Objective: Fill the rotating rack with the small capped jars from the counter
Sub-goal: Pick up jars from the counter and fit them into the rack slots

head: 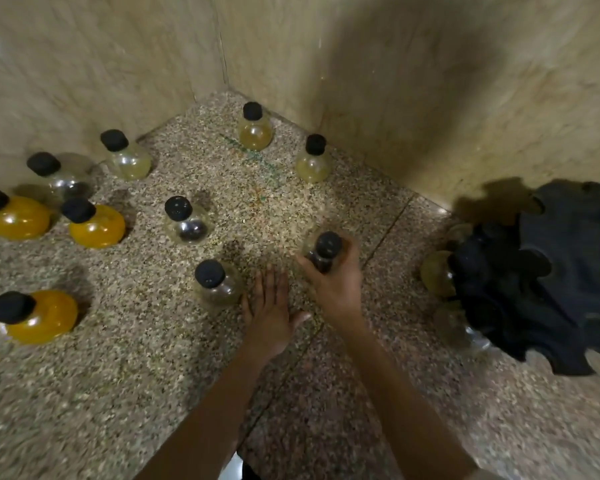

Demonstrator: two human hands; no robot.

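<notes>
While the left hand (pixel 269 308) is laid flat with fingers spread on the counter (pixel 118 375), a dark-capped jar (pixel 323 252) is gripped by the right hand (pixel 333 278), well left of the black rack (pixel 551 289).

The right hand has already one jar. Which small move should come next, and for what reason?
Probably carry the jar in the right hand rightward to the black rack and seat it in a free notch. The grip is closed around the jar, and the rack stands to the right with a few jars already at its edge. The left hand is open and flat, beside another jar.
</notes>
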